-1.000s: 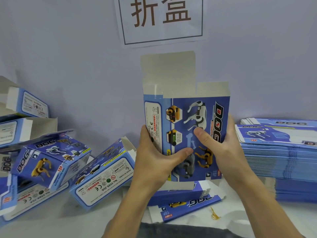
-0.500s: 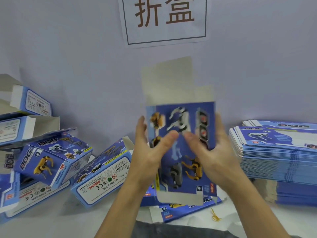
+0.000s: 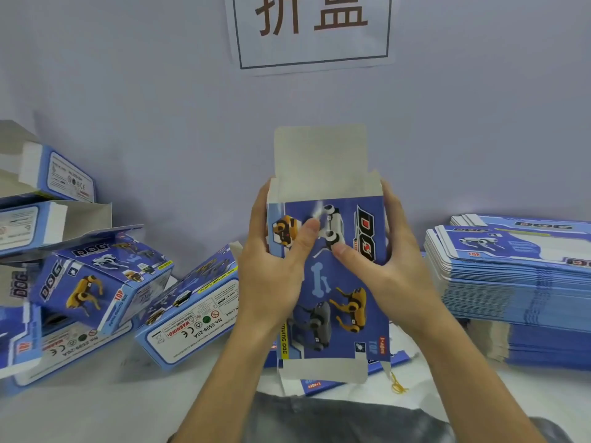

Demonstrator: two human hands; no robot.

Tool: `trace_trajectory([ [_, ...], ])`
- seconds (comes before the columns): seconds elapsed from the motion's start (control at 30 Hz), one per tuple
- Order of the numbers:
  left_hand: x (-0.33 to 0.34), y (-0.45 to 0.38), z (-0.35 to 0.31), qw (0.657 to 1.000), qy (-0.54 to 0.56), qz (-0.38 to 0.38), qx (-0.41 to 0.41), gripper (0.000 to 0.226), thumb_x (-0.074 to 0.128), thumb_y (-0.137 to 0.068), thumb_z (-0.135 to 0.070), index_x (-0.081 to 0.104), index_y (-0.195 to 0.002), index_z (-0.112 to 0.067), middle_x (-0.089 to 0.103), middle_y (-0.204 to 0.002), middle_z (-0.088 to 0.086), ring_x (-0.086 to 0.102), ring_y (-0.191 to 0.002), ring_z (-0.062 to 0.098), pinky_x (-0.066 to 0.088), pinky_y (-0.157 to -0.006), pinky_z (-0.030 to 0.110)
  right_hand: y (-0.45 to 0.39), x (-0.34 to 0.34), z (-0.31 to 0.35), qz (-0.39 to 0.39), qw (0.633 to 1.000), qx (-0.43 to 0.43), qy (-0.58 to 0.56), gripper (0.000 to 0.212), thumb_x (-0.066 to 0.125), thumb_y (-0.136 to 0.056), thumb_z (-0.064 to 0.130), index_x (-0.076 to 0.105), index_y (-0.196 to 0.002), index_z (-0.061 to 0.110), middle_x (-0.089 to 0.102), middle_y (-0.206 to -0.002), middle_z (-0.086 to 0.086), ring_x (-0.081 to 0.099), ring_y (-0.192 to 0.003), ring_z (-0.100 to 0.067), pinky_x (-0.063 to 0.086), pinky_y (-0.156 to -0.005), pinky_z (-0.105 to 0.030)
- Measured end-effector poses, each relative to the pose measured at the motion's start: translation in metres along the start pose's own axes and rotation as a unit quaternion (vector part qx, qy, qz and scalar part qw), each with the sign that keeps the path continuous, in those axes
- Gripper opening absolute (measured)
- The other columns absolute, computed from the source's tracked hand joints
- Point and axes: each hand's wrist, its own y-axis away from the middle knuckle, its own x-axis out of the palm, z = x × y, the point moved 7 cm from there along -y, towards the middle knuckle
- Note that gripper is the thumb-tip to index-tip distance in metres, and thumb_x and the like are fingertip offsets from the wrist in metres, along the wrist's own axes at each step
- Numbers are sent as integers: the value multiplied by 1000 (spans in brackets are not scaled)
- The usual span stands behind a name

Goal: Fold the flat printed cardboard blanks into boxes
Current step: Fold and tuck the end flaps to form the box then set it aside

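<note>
I hold a blue printed box blank (image 3: 332, 282) upright in front of me, its dog pictures facing me and its grey top flaps standing open. My left hand (image 3: 275, 266) grips its left edge, thumb pressed on the front panel. My right hand (image 3: 387, 266) grips its right edge, thumb also on the front. The bottom flap hangs loose just above the table. A tall stack of flat blanks (image 3: 515, 282) lies at the right.
Several folded boxes (image 3: 105, 282) lie piled at the left, one long box (image 3: 192, 314) close to my left arm. Another flat blank (image 3: 323, 383) lies under the held one. A yellow rubber band (image 3: 398, 385) lies on the white table. A paper sign (image 3: 313, 30) hangs on the wall.
The blank turned from showing its side panel to facing me squarely, and it sank lower. Both hands slid up from its lower half to its upper edges.
</note>
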Motion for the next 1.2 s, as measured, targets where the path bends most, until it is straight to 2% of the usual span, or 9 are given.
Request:
trace_trajectory([
  [0.17,4,-1,-8,999,-27,30,7,33,61,-88,-49,56,-112,-27,60,-64,-20,58,-54,-3,44,-48,10,1,-8,0,5,1000,9,11,56,68,-88,-6,49,-123,33,72,-98,5,73,-86,-13,59,-65,-24],
  [0.33,5,2,-10,999,-5,-26,-34,43,39,-88,-67,49,-86,-25,41,-58,-14,36,-54,3,37,-47,18,2,-6,3,-8,993,78,-91,22,47,-93,44,53,-106,28,51,-82,-32,52,-73,-32,46,-64,-48],
  [0.47,5,1,-11,998,31,-46,-25,18,39,-94,-24,45,-78,-18,41,-55,-15,41,-47,-1,33,-42,13,-6,-9,8,-72,995,66,-34,22,45,-88,40,55,-93,22,47,-58,-5,47,-59,-21,39,-47,-31],
  [0.57,7,3,-10,997,53,-37,-42,17,39,-85,-23,51,-97,-23,44,-53,-20,43,-45,-1,34,-40,12,-6,-11,5,-86,992,76,-46,23,43,-81,30,52,-101,35,38,-64,-10,40,-62,-27,35,-54,-36],
  [0.7,8,3,-6,993,85,-20,-81,71,42,-82,-30,28,-150,-43,49,-64,-8,34,-49,5,36,-44,19,-6,-8,4,-41,990,97,-96,50,41,-79,28,54,-116,59,43,-67,-6,48,-57,-28,44,-58,-35],
  [0.8,10,2,-11,993,82,0,-82,52,43,-85,-27,48,-134,-45,58,-111,31,46,-67,25,47,-57,42,-5,-9,5,-44,989,90,-106,37,41,-81,26,65,-97,49,59,-84,-11,62,-66,-24,50,-62,-35],
  [0.9,7,3,-15,988,146,-7,-57,18,44,-91,-34,58,-101,-31,63,-89,12,60,-73,25,54,-56,41,-1,-10,10,-61,977,49,-198,24,41,-91,28,63,-100,25,67,-93,-3,66,-77,-20,52,-66,-28],
  [1.03,5,7,-12,980,179,-5,-83,48,50,-79,-67,59,-94,-22,62,-90,8,61,-80,29,53,-77,50,3,-7,9,-60,975,62,-204,49,53,-86,61,55,-103,15,50,-99,-16,57,-83,-27,49,-69,-34],
  [1.2,3,5,-13,994,98,32,-38,22,60,-80,-44,52,-99,-36,65,-106,7,67,-88,33,51,-72,65,0,-8,9,-7,981,35,-191,28,48,-86,18,52,-114,15,56,-113,-20,66,-89,-34,55,-72,-41],
])
